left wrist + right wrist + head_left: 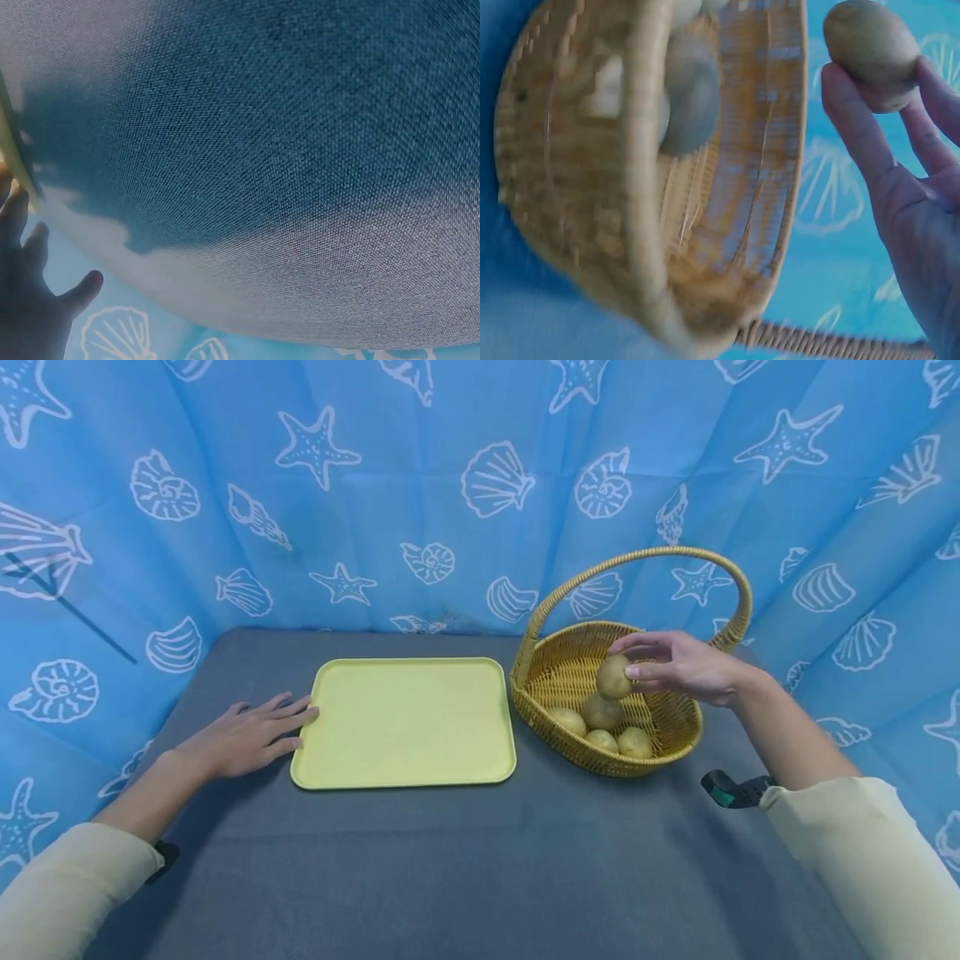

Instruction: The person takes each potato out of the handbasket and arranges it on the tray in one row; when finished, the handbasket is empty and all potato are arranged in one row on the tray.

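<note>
Pinched at the fingertips of right hand (686, 667): one potato (613, 677), lifted above wicker basket (667, 739). Lying flat, fingers straight and holding nothing, on grey tablecloth (480, 860): left hand (243, 737), fingertips touching rim of bare yellow tray (405, 722). Resting inside basket: four more potatoes (602, 712). No readable writing anywhere. Behind all, blue seashell-print curtain (420, 485).

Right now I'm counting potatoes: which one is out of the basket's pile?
The potato pinched in the right hand, held above the four in the basket.
</note>
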